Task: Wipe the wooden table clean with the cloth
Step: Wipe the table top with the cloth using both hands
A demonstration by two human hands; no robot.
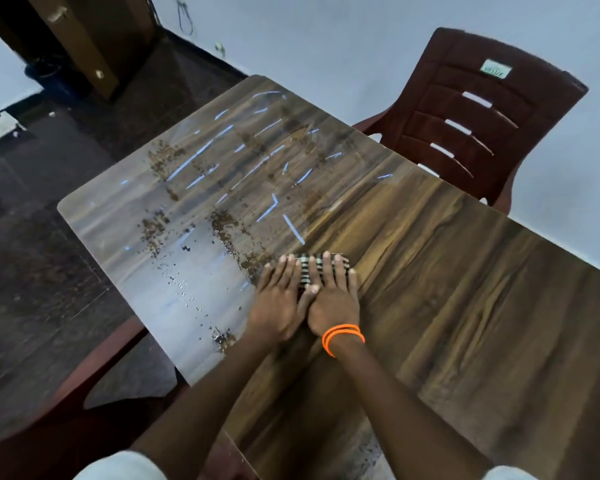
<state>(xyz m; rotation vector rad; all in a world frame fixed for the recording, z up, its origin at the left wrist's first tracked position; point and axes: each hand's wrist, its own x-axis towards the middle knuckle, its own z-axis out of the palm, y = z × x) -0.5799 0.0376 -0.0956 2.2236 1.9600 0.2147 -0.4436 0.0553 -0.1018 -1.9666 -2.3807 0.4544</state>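
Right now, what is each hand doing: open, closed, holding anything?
Left hand: open, straight fingers pressing flat on the checked cloth.
Right hand: open, straight fingers pressing flat on the same cloth.

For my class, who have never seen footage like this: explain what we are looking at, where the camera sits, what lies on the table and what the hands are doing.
There is no machine here. The one picture comes from a camera worn on a person's head, looking down at their own arms. The left hand and right hand, which has orange bands at the wrist, press flat, side by side, on a folded checked cloth. It lies on a wooden table. Brown crumbs and wet streaks lie ahead and to the left. A brown plastic chair stands at the far side.
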